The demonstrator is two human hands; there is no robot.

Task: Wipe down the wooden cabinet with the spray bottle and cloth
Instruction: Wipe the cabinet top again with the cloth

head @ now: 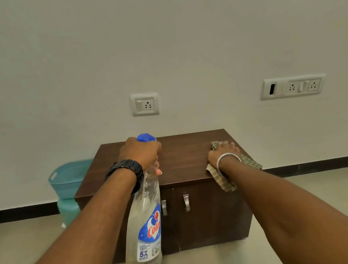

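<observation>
Wooden cabinet (182, 153) under us: left hand (140, 153) grips spray bottle (145, 224), right hand (223, 155) presses cloth (223, 183) flat; aimed high, we could mist the socket (145, 104) beyond our left knuckles.

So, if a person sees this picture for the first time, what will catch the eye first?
Most likely the clear spray bottle with its blue nozzle, which the left hand grips in the centre, in front of the wooden cabinet. Next, the right hand, pressing a checked cloth on the right of the cabinet top, with one corner hanging over the front edge. A pale blue basket sits left of the cabinet.
</observation>
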